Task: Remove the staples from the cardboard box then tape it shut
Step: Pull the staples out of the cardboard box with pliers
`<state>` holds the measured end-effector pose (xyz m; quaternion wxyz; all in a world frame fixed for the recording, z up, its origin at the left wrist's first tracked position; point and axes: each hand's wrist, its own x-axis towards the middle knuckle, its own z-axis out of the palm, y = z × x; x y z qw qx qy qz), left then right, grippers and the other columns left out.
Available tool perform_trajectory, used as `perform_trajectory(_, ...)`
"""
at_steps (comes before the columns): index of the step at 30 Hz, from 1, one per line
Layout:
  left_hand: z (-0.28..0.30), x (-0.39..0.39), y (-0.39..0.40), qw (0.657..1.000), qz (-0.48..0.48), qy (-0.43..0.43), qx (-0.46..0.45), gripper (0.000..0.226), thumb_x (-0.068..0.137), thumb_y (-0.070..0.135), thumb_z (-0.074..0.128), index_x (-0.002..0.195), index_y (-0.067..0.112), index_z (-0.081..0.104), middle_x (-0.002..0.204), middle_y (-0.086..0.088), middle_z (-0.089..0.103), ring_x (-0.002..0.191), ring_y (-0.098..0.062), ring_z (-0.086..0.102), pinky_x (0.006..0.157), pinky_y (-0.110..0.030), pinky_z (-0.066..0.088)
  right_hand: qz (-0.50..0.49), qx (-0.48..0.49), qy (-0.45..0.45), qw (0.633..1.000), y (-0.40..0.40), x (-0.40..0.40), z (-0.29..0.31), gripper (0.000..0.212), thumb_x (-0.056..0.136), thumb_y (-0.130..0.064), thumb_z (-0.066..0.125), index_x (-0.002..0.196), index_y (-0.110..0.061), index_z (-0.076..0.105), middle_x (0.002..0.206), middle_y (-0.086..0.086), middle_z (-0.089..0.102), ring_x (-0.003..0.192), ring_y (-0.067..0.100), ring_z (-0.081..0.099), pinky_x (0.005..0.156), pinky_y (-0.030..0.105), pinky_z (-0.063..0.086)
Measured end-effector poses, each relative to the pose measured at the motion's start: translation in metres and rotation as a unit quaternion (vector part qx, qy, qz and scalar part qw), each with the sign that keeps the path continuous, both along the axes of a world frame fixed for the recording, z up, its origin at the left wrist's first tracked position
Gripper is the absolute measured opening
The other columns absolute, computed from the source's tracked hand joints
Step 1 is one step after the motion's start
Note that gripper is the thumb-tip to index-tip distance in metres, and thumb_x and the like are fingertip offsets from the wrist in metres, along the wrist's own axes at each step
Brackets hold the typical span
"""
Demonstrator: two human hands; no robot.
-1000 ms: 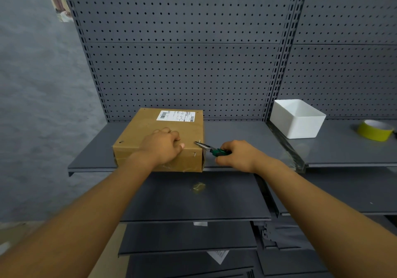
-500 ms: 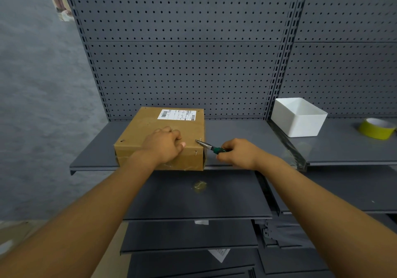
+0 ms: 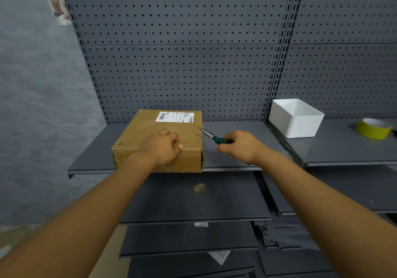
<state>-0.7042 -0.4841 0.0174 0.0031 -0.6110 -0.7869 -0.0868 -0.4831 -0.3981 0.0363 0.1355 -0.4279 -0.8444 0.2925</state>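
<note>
Cardboard box (image 3: 148, 137) under left hand (image 3: 162, 147) — right hand (image 3: 240, 148) grips pliers (image 3: 211, 136).

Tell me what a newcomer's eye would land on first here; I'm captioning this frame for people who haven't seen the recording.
The brown cardboard box at mid-shelf draws the eye, with the left hand resting on its top. Beside its right edge, the right hand grips green-handled pliers whose tip holds a pulled staple. Far right on the shelf stand a white bin and a yellow tape roll.
</note>
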Motion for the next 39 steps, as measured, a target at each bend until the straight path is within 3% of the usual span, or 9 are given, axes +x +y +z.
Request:
perform_trajectory(6,0.008,-0.005,0.003,0.999,-0.005,-0.027,-0.020,0.043,0.093,0.046,0.050,0.128,0.022,0.052,0.120,-0.001,0.051,0.116,-0.021,0.046,0.098,-0.038,0.043,0.001,0.037,-0.010,0.999,-0.003,0.002,0.008,0.022,0.088,-0.032,0.059,0.078,-0.012,0.055,0.074,0.003,0.051,0.063,0.015,0.045,0.055,0.027,0.037)
perform_trajectory(10,0.016,-0.009,0.003,0.998,0.000,-0.064,0.028,0.037,0.093,0.040,0.053,0.124,0.021,0.054,0.122,-0.001,0.050,0.109,-0.021,0.051,0.093,-0.037,0.045,-0.014,0.042,0.006,0.999,-0.004,0.003,0.008,0.022,0.088,-0.030,0.058,0.083,-0.009,0.058,0.073,0.003,0.051,0.063,0.016,0.046,0.056,0.028,0.037)
perform_trajectory(16,0.031,0.000,0.002,0.996,-0.036,0.049,0.060,0.031,0.095,0.038,0.046,0.121,0.024,0.055,0.119,0.002,0.055,0.105,-0.019,0.053,0.086,-0.034,0.046,-0.045,0.070,0.020,0.996,-0.006,0.007,0.009,0.022,0.087,-0.031,0.059,0.091,-0.009,0.062,0.074,0.004,0.053,0.066,0.018,0.049,0.057,0.029,0.039)
perform_trajectory(21,0.041,0.021,0.014,0.985,-0.082,0.126,0.089,0.027,0.097,0.032,0.041,0.114,0.020,0.056,0.114,-0.002,0.060,0.099,-0.022,0.056,0.081,-0.034,0.047,-0.078,0.092,0.016,0.993,0.001,0.023,0.010,0.023,0.085,-0.030,0.060,0.080,-0.008,0.058,0.067,0.004,0.050,0.064,0.022,0.048,0.059,0.031,0.039)
perform_trajectory(27,0.053,0.059,0.048,0.972,-0.124,0.180,0.084,0.029,0.097,0.030,0.037,0.119,0.017,0.053,0.118,-0.005,0.058,0.106,-0.025,0.054,0.090,-0.038,0.040,-0.101,0.098,0.028,0.990,0.028,0.058,0.011,0.023,0.084,-0.030,0.059,0.072,-0.011,0.053,0.065,0.004,0.050,0.061,0.021,0.046,0.055,0.029,0.036)
perform_trajectory(31,0.059,0.093,0.089,0.961,-0.141,0.219,0.097,0.032,0.097,0.031,0.039,0.123,0.016,0.049,0.122,-0.004,0.055,0.113,-0.024,0.050,0.093,-0.038,0.038,-0.116,0.093,0.042,0.988,0.062,0.089,0.014,0.023,0.085,-0.032,0.058,0.087,-0.009,0.060,0.071,0.006,0.054,0.063,0.023,0.049,0.057,0.030,0.038)
perform_trajectory(39,0.051,0.171,0.180,0.944,-0.156,0.263,0.121,0.035,0.097,0.032,0.040,0.128,0.015,0.045,0.125,-0.004,0.049,0.116,-0.023,0.045,0.097,-0.036,0.035,-0.126,0.091,0.043,0.987,0.157,0.168,0.018,0.032,0.086,-0.030,0.059,0.063,-0.016,0.042,0.063,0.001,0.044,0.054,0.018,0.040,0.051,0.027,0.030)
